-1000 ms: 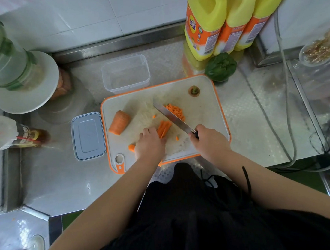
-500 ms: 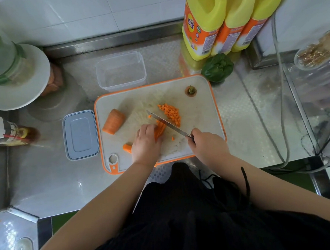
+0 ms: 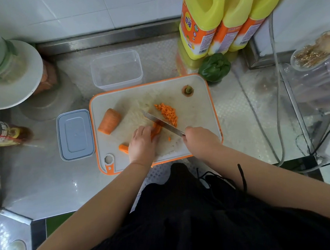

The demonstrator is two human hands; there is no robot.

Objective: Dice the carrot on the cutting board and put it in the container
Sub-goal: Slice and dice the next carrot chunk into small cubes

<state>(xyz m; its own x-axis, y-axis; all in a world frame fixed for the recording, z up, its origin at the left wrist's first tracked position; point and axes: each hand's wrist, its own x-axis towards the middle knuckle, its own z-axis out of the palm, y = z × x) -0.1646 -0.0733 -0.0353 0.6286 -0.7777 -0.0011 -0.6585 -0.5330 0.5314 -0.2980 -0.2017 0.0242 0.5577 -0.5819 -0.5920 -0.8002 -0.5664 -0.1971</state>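
A steel counter (image 3: 47, 183) carries a white, orange-rimmed board (image 3: 196, 111) at centre. At 12 o'clock from the board stand three yellow jugs (image 3: 221, 17); a clear tub (image 3: 116, 69) sits at 11 o'clock, just off the board's far edge, and its grey lid (image 3: 75, 134) lies at 9 o'clock, beside the board. A green pepper (image 3: 214, 66) rests at 1 o'clock. On the board, a carrot chunk (image 3: 109, 121) lies at left and a heap of dice (image 3: 168, 113) at centre. The right hand (image 3: 200, 140) has its fingers clenched round a knife (image 3: 160, 121), the blade angled to 10 o'clock. The left hand (image 3: 142, 144) curls its fingers over carrot strips (image 3: 156, 129), which touch the blade.
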